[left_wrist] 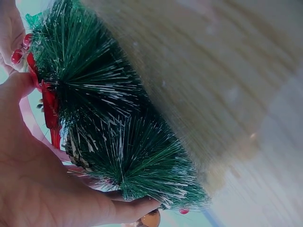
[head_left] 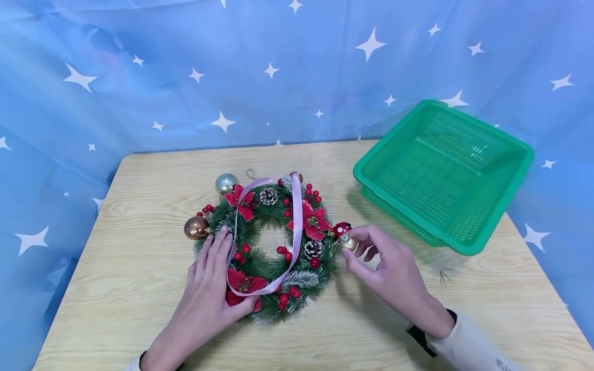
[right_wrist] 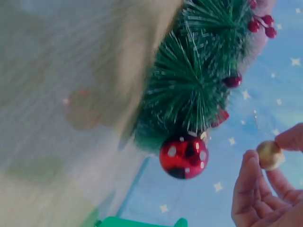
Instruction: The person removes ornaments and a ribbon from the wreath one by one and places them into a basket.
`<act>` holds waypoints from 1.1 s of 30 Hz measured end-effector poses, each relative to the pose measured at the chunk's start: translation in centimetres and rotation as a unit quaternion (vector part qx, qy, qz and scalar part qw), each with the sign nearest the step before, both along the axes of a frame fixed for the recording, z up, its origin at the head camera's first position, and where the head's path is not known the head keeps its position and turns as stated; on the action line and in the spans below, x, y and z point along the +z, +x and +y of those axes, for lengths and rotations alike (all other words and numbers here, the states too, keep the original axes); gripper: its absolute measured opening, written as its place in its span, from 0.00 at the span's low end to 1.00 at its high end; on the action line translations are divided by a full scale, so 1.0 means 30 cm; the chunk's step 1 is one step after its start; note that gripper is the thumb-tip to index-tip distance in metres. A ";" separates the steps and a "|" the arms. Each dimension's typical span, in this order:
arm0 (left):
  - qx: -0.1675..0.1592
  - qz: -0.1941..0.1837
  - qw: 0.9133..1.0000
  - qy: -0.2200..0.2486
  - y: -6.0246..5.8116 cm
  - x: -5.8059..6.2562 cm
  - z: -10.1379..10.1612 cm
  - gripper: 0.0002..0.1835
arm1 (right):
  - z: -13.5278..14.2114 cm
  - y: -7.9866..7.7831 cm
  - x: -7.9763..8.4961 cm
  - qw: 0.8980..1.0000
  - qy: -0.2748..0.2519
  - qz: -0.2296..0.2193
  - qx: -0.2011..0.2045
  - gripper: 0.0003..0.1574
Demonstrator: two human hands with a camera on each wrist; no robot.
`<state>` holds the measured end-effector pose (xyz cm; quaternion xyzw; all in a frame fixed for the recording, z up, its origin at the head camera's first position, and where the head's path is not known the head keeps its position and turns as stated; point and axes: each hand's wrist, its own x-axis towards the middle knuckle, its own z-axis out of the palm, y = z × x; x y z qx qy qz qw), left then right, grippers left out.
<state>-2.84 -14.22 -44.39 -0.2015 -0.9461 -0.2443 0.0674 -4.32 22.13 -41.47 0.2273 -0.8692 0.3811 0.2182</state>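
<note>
A green Christmas wreath lies on the table, dressed with red poinsettias, berries and pinecones. My left hand rests on its lower left, fingers extended over the needles and thumb on a poinsettia. Just off the wreath's right side, my right hand pinches a small gold bauble between thumb and fingers. Next to that bauble, a red bauble with white dots hangs at the wreath's edge. A pink ribbon loops over the wreath.
A silver-blue bauble and a copper bauble sit at the wreath's left edge. The green plastic basket stands at the back right. A small needle sprig lies on the wooden table, before a blue starry cloth.
</note>
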 end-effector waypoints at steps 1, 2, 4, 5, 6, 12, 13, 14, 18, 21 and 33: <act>0.000 -0.001 1.000 -0.001 0.000 0.000 0.000 0.68 | 0.004 -0.001 0.005 1.000 -0.001 -0.003 -0.006 0.21; 0.001 -0.002 1.000 -0.001 -0.001 -0.001 0.001 0.68 | 0.008 -0.003 0.009 1.000 -0.002 -0.007 -0.011 0.21; 0.001 -0.006 1.000 -0.002 -0.002 0.000 0.002 0.69 | 0.016 -0.006 0.016 1.000 -0.006 -0.014 -0.018 0.20; 0.000 -0.007 1.000 -0.002 -0.003 0.000 0.004 0.69 | 0.021 -0.008 0.018 1.000 -0.008 -0.016 -0.021 0.20; 0.000 -0.007 1.000 -0.004 -0.004 0.001 0.004 0.70 | 0.026 -0.011 0.021 1.000 -0.010 -0.019 -0.022 0.20; -0.004 -0.007 1.000 -0.008 -0.006 0.005 0.008 0.71 | 0.064 -0.036 0.036 0.999 -0.015 -0.023 -0.035 0.17; -0.003 -0.008 1.000 -0.009 -0.006 0.006 0.008 0.71 | 0.071 -0.041 0.039 0.999 -0.016 -0.024 -0.039 0.17; -0.002 -0.010 1.000 -0.009 -0.005 0.009 0.009 0.71 | 0.078 -0.045 0.041 0.999 -0.018 -0.026 -0.044 0.16; 0.001 -0.020 1.000 -0.011 0.000 0.016 0.006 0.72 | 0.103 -0.057 0.045 0.997 -0.024 -0.034 -0.063 0.16; 0.002 -0.024 1.000 -0.010 0.004 0.016 0.004 0.73 | 0.122 -0.064 0.049 0.996 -0.030 -0.040 -0.078 0.15; -0.006 0.004 1.000 -0.006 -0.003 0.009 0.005 0.74 | 0.227 -0.101 0.078 0.990 -0.027 -0.059 -0.123 0.13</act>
